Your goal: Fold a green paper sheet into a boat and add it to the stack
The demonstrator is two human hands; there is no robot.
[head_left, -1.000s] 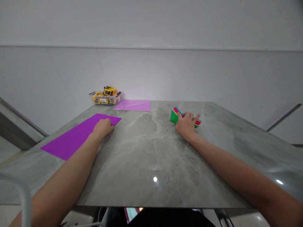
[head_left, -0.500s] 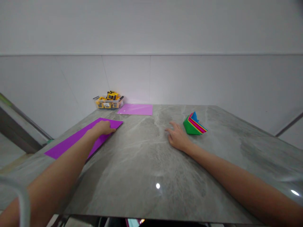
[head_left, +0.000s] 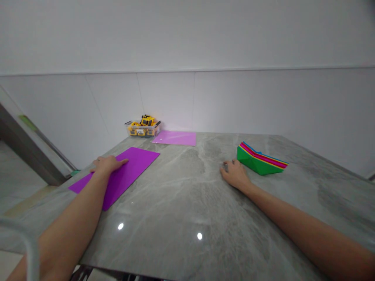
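On the left of the table lies a flat purple sheet, set at an angle. My left hand rests on it with the thumb stretched out, the other fingers reaching toward its far left side. To the right, my right hand lies on the tabletop holding nothing, its fingers apart and slightly bent. Just beside that hand stands a folded paper boat, green outside with yellow, magenta and blue layers along its upper edge. Its long side faces me.
A clear plastic box full of yellow toy vehicle parts stands at the back left. Next to it lies a lighter purple sheet. The grey marble-patterned table meets a white wall. A pale curved bar crosses the lower left corner.
My left hand has shifted from the purple sheet's right edge to its left part. The paper boat now shows its long side. The whole view has shifted slightly.
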